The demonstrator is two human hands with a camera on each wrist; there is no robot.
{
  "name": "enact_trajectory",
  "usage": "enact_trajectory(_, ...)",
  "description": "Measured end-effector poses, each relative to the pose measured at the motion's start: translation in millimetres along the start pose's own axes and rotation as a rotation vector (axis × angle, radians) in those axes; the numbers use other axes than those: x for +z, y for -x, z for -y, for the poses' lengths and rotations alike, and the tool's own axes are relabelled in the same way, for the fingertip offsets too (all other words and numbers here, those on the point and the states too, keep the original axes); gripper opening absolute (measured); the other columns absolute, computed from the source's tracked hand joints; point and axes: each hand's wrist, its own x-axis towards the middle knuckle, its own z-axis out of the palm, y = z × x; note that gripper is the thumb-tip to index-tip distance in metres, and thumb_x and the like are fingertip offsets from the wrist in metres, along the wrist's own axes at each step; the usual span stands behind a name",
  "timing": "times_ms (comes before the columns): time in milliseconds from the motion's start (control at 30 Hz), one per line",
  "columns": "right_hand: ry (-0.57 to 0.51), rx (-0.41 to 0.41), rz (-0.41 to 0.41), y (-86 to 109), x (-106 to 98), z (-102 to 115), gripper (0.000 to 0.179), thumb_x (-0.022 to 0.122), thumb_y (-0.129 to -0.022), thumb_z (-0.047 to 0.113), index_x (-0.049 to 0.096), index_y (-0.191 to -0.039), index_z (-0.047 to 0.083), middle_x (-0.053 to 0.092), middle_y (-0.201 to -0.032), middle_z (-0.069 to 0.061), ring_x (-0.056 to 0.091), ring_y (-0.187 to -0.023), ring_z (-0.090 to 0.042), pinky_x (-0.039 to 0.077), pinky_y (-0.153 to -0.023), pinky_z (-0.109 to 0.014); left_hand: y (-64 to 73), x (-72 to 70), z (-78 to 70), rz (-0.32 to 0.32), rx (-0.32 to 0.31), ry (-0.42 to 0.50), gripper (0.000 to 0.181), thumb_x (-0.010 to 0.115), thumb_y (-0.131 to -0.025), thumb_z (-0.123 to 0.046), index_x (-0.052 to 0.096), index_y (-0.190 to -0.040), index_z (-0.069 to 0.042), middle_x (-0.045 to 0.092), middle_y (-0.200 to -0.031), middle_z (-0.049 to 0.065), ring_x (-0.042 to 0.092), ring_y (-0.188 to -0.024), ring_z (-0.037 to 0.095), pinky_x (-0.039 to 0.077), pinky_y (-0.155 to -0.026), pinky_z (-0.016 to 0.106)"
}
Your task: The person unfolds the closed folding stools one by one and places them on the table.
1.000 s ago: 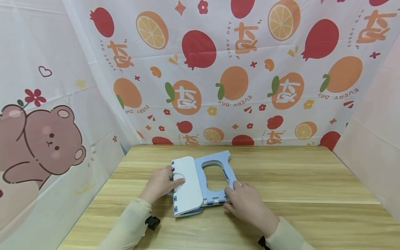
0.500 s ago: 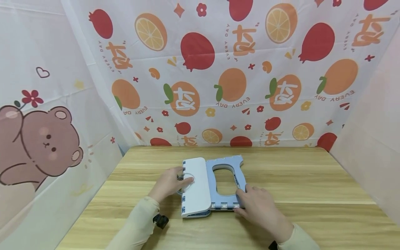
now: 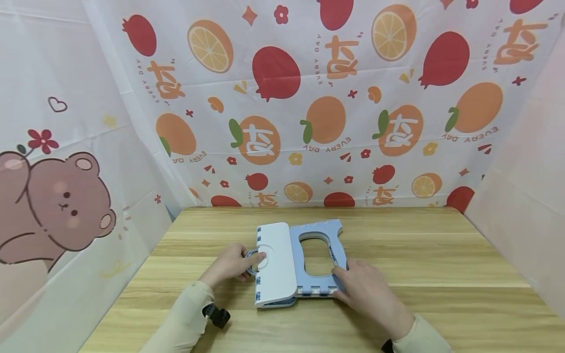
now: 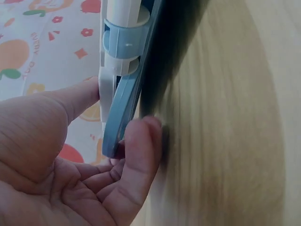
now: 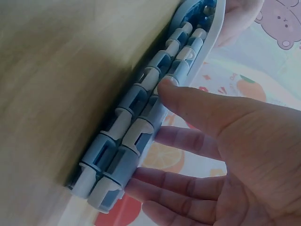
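A white and blue plastic folding stool (image 3: 277,264) lies folded flat on the table. Its white top panel is at the left, and its blue leg frame (image 3: 300,255) with a big oval opening is at the right. My left hand (image 3: 231,264) grips the blue handle loop (image 4: 118,120) on the left edge. The thumb presses the white panel; in the left wrist view the other fingers curl beneath the loop. My right hand (image 3: 368,291) rests at the frame's near right corner. In the right wrist view its thumb touches the hinged edge (image 5: 136,113), with the fingers fairly straight along the frame.
The wood-grain table (image 3: 441,284) stretches around the stool. Behind it hangs a white cloth (image 3: 282,122) printed with fruit, and a bear-print cloth (image 3: 66,206) covers the left side. A black strap device (image 3: 216,315) sits on the left wrist.
The stool has slid a little to the right, both hands going with it. Since half a second ago the left hand has drawn slightly left, its fingers going down round the handle loop.
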Motion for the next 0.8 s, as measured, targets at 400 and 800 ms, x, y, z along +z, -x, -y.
enact_trajectory(400, -0.066, 0.036, 0.01, -5.2, -2, 5, 0.045, 0.095, -0.079, 0.045, 0.075, -0.106, 0.015, 0.056, -0.078, 0.003, 0.043, -0.065, -0.009, 0.035, -0.053, -0.022, -1.0, -12.6, -6.7, 0.108, 0.07, 0.347, 0.045, 0.074, -0.104, -0.034, 0.048, -0.115, 0.001, 0.076, -0.105, 0.017, 0.075, -0.081, 0.018, 0.068, -0.076, 0.038)
enact_trajectory(800, -0.175, 0.05, 0.005, -7.0, -6, 6, 0.045, 0.091, -0.083, 0.043, 0.076, -0.115, 0.014, 0.06, -0.081, 0.003, 0.043, -0.066, -0.007, 0.035, -0.055, -0.023, 1.6, -33.0, -34.7, 0.036, 0.143, 0.413, 0.048, 0.072, -0.105, -0.03, 0.043, -0.128, 0.0, 0.079, -0.106, 0.017, 0.075, -0.076, 0.016, 0.068, -0.074, 0.034)
